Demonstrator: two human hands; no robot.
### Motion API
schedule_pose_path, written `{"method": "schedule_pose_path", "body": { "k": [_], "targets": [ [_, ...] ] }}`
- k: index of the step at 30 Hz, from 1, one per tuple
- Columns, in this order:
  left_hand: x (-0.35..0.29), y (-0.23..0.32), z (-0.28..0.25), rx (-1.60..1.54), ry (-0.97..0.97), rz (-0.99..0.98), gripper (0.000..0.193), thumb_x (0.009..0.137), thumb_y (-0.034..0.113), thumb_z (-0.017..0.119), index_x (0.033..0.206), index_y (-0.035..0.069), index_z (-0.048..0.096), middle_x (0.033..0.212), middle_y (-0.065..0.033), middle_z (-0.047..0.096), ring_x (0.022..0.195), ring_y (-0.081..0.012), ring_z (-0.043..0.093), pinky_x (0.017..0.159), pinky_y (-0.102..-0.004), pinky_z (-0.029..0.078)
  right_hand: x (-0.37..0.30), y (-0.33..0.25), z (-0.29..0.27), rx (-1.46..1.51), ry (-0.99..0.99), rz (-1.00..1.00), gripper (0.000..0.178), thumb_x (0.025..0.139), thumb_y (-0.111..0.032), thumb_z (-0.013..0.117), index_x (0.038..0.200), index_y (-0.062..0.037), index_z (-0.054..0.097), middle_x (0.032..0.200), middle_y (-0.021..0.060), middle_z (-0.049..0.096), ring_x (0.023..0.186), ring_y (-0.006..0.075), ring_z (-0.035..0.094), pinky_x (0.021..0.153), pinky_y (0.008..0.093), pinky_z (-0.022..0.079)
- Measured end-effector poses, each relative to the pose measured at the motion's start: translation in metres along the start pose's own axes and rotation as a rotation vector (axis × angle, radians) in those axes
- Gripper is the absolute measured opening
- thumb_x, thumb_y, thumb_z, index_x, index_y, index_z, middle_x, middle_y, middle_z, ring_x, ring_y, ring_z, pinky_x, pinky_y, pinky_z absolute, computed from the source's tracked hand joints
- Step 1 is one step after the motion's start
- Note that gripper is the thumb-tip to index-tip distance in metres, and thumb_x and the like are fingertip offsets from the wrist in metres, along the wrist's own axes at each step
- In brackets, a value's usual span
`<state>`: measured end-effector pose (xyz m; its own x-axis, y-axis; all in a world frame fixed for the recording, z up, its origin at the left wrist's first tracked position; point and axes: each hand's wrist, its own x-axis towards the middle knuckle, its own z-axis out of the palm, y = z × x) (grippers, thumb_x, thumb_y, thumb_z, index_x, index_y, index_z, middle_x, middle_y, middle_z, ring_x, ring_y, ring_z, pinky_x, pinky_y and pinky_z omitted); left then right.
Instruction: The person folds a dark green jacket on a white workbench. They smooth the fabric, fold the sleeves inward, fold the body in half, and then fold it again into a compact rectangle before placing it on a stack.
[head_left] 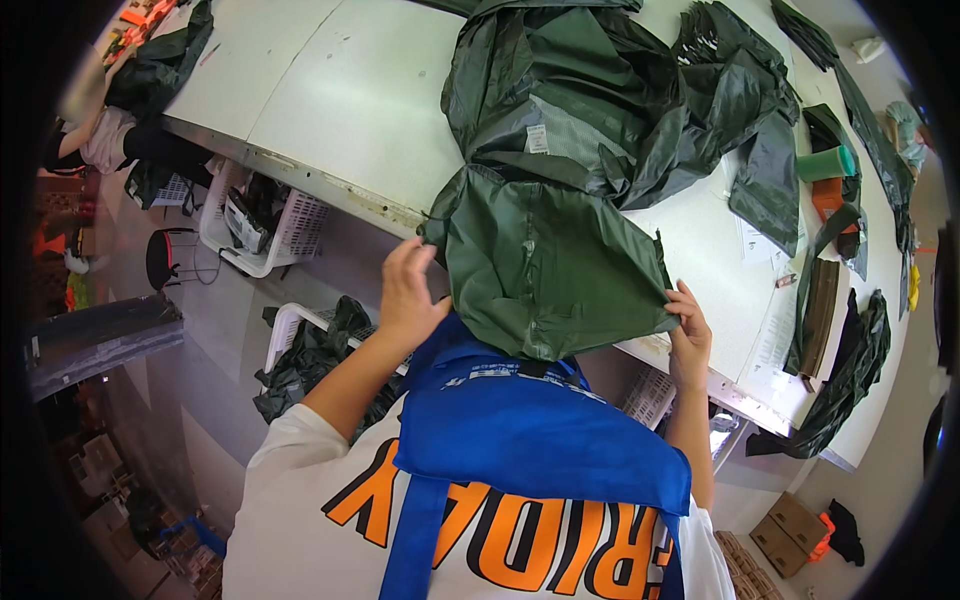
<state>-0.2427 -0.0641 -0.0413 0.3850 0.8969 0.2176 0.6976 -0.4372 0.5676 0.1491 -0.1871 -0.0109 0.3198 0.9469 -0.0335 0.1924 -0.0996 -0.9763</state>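
Observation:
A dark green coated garment (540, 265) lies in front of me, its near part hanging over the table's front edge toward my apron. My left hand (408, 295) is beside its left edge, thumb apart from the fingers, fingertips close to the fabric. At the right corner my right hand (688, 325) pinches the edge of the fabric between thumb and fingers. A seam runs down the middle of this spread part. Farther back, more of the same dark green fabric (580, 75) lies bunched, with a mesh lining and a small white label (537, 139) showing.
The white table (340, 90) bears more dark green pieces (745, 110), a green thread cone (826, 164) and paper sheets (765, 340) on the right. Below stand white baskets (262, 225) with dark items. Another person (105, 140) sits at the far left. Cardboard boxes (785, 530) are lower right.

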Motion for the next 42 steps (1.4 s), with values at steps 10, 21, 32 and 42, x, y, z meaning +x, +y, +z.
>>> {"method": "schedule_pose_path", "body": {
  "k": [10,21,32,42],
  "targets": [
    [0.025,-0.037,0.022,0.051,-0.182,0.213,0.068,0.063,0.008,0.075,0.124,0.010,0.044,0.122,-0.0109,0.055,0.115,-0.0305,0.053,0.091,-0.0440,0.039,0.070,-0.004,-0.024,-0.744,-0.014,0.208,0.018,0.084,-0.017,0.067,0.080,-0.0010,0.059,0.084,0.0108,0.060,0.072,0.0230,0.056,0.067,0.0345,0.044],
    [0.050,-0.028,-0.006,-0.280,-0.461,0.127,0.010,0.080,0.007,0.063,0.089,0.003,0.067,0.103,-0.0122,0.062,0.097,-0.0293,0.059,0.083,-0.0364,0.048,0.011,-0.034,0.128,-0.717,-0.395,-0.366,0.021,0.078,-0.017,0.069,0.096,-0.0072,0.064,0.093,0.0091,0.066,0.094,0.0281,0.060,0.097,0.0425,0.039],
    [0.061,-0.050,-0.016,-0.053,-0.049,-0.017,0.024,0.076,0.009,0.070,0.096,0.001,0.059,0.128,-0.0176,0.046,0.111,-0.0324,0.048,0.089,-0.0397,0.043,0.014,-0.023,0.126,-0.461,-0.801,-0.059,0.035,0.083,-0.031,0.064,0.113,-0.0136,0.063,0.111,0.0128,0.062,0.109,0.0336,0.055,0.095,0.0446,0.042],
    [0.028,-0.024,0.010,-1.266,0.016,-1.095,0.029,0.085,0.010,0.067,0.112,0.003,0.057,0.092,-0.0037,0.067,0.074,-0.0131,0.059,0.064,-0.0278,0.047,0.016,0.016,0.160,-0.886,-0.386,-0.293,0.064,0.078,-0.036,0.070,0.136,-0.0205,0.048,0.146,0.0058,0.038,0.136,0.0292,0.032,0.108,0.0529,0.023]
  ]
}}
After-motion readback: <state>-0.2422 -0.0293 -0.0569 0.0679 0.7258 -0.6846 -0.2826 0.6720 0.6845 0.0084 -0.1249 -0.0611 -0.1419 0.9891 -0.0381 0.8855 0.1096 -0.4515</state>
